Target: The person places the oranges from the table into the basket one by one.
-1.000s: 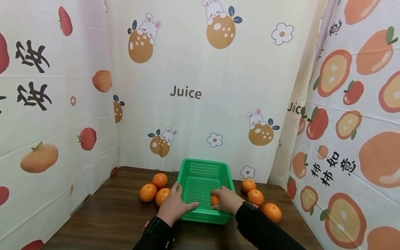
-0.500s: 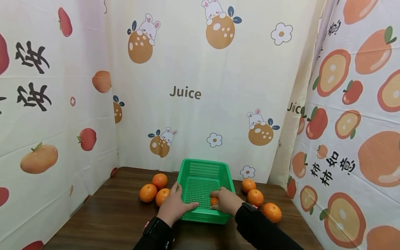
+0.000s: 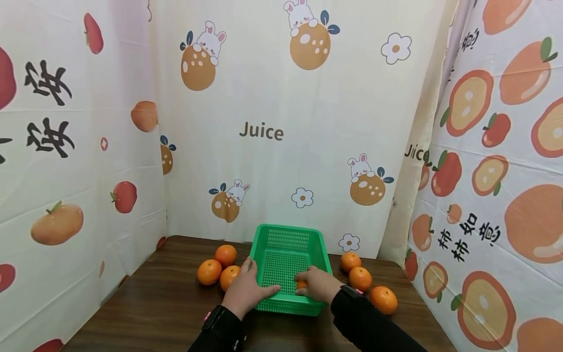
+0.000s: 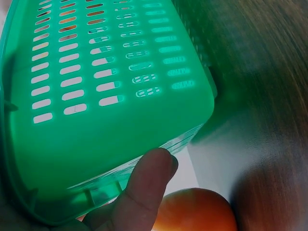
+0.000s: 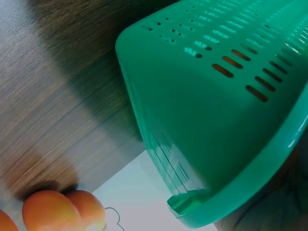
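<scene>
Two printed cloth walls [image 3: 281, 122] rise around me, and almost nothing has shifted since a second ago: both my hands sit at the same spots, and the orange in my right hand has sunk slightly lower inside the basket, showing less of itself. "Juice" is printed in brown at the middle of the back cloth and again, partly cut off, at the right fold; black Chinese characters run down the left and right cloths.

On the dark brown wooden table [image 3: 154, 303] stands the green perforated plastic basket [image 3: 286, 254]. My left hand [image 3: 246, 291] grips its near left corner, thumb over the rim inside, fingers curled down the outer wall. My right hand [image 3: 320, 286] lies inside the near right corner, fingers curled round the small orange [image 3: 301, 284], which sits low by the basket floor.

Three loose oranges [image 3: 219, 269] cluster just left of the basket, three more [image 3: 361, 279] to its right.

The left wrist view alone shows one fingertip [image 4: 151, 175] pressed under the basket's lip, with an orange [image 4: 197, 211] just beside it. The right wrist view shows the basket's outer corner [image 5: 192, 120] and two oranges [image 5: 62, 209] on the table, but not my fingers.
</scene>
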